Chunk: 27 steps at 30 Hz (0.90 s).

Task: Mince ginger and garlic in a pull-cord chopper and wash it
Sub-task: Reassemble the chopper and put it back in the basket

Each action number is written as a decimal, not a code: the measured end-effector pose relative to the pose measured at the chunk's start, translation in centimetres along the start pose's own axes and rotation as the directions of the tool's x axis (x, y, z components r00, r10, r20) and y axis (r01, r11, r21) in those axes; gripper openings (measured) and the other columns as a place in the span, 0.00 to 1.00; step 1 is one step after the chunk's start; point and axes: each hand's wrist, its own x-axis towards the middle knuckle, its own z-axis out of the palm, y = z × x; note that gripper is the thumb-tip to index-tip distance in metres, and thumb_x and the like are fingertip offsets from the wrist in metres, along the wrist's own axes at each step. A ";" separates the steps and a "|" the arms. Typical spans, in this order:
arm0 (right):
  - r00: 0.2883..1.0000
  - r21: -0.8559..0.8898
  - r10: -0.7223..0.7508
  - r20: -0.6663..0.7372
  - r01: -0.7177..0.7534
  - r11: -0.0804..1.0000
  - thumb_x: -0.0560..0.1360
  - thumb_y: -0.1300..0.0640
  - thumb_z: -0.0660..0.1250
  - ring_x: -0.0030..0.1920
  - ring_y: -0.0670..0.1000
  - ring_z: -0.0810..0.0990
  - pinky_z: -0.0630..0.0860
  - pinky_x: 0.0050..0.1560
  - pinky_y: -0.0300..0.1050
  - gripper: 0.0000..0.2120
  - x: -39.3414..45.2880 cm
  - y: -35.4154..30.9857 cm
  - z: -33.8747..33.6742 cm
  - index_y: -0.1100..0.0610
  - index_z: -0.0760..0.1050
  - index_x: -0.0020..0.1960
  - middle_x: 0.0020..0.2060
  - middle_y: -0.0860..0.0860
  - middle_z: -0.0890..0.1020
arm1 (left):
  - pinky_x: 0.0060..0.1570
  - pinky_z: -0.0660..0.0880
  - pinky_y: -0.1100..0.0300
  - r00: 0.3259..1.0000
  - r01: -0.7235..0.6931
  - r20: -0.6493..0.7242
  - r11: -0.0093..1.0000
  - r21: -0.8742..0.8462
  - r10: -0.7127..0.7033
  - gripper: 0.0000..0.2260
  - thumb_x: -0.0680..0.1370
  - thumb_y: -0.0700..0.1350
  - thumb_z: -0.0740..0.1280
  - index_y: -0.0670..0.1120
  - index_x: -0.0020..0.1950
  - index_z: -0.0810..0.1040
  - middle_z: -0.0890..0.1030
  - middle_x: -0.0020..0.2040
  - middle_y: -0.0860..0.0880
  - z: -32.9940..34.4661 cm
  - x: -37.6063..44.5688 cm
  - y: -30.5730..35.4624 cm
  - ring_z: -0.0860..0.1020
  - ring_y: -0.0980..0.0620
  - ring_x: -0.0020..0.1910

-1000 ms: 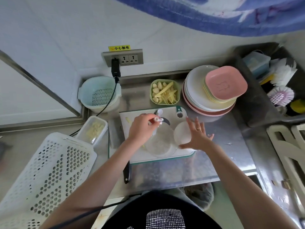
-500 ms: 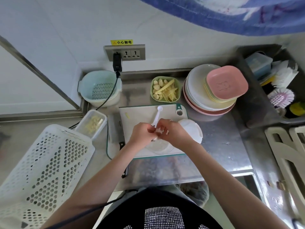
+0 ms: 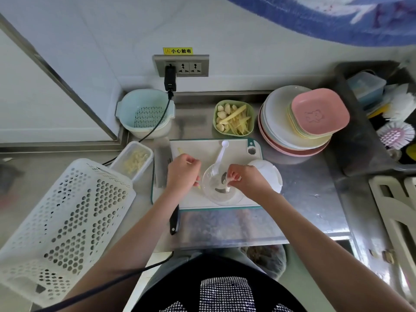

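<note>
Clear chopper bowl [image 3: 221,188] on cutting board [image 3: 202,149], lid [image 3: 269,174] beside it. Right hand [image 3: 245,180] pinches blade piece inside bowl; left hand [image 3: 183,174] curled round ginger slivers (probably). Step: loading. Next: add garlic from green dish [image 3: 234,118].

The cutting board [image 3: 198,147] is hemmed in: plate stack [image 3: 292,131] right, green dish [image 3: 234,119] behind, lidded box [image 3: 132,158] and perforated basket [image 3: 60,221] left. A white spoon [image 3: 221,154] crosses the board's centre. Bare steel counter [image 3: 310,212] lies open at front right.
</note>
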 end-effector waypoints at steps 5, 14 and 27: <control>0.999 -0.129 -0.025 0.043 0.030 0.991 0.70 0.63 0.70 0.41 0.53 0.75 0.71 0.40 0.44 0.06 0.0 -0.3 1.9 0.57 0.77 0.46 0.40 0.52 0.76 | 0.27 0.79 0.59 0.952 0.113 0.244 0.951 0.287 -0.187 0.05 0.75 0.43 0.66 0.43 0.43 0.72 0.79 0.39 0.42 0.0 -0.2 -2.1 0.82 0.49 0.28; 0.999 -0.157 -0.037 -0.038 0.031 0.987 0.72 0.63 0.69 0.41 0.52 0.75 0.67 0.38 0.42 0.06 0.4 -1.0 2.6 0.56 0.77 0.48 0.41 0.51 0.76 | 0.27 0.78 0.62 0.931 0.212 0.283 0.972 0.102 -0.233 0.09 0.75 0.33 0.67 0.41 0.52 0.73 0.79 0.49 0.37 1.2 -0.2 -3.4 0.83 0.47 0.31; 0.998 -0.344 -0.044 0.053 0.060 0.937 0.74 0.59 0.68 0.51 0.55 0.76 0.73 0.45 0.46 0.08 1.2 -0.9 2.9 0.57 0.76 0.53 0.48 0.55 0.79 | 0.29 0.79 0.62 0.904 0.301 0.299 0.952 0.061 -0.306 0.08 0.76 0.34 0.64 0.40 0.54 0.71 0.79 0.49 0.37 1.9 0.1 -3.5 0.83 0.46 0.34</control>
